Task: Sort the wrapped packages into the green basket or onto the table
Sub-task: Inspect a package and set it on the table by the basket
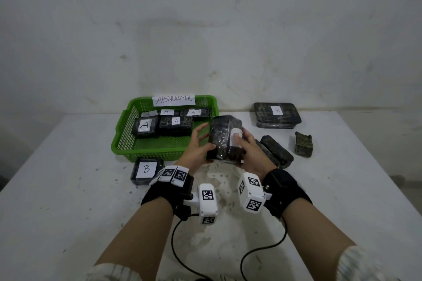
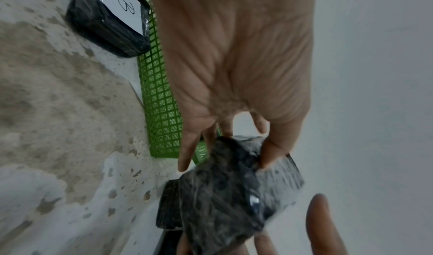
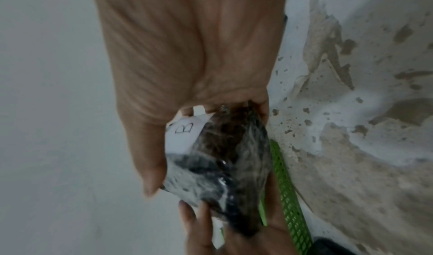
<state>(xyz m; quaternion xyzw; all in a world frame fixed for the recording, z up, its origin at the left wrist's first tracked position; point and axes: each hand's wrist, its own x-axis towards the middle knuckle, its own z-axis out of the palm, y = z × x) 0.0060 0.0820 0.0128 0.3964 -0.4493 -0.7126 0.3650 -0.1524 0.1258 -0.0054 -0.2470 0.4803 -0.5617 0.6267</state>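
A dark plastic-wrapped package (image 1: 222,143) is held upright above the table, just right of the green basket (image 1: 118,137). My left hand (image 1: 206,138) pinches its left side between thumb and fingers. My right hand (image 1: 242,149) grips its right side, thumb on the white label (image 1: 235,141). In the right wrist view the label (image 3: 185,134) reads B on the package (image 3: 225,166). The left wrist view shows my thumb on the package (image 2: 234,194), with the basket wall (image 2: 161,110) behind. The basket holds several packages marked A (image 1: 145,126).
A paper sign reading ABNORMAL (image 1: 174,99) stands on the basket's back rim. A B package (image 1: 147,170) lies in front of the basket, another B package (image 1: 277,115) at the back right. Two long packages (image 1: 276,150) and a small one (image 1: 303,145) lie at right.
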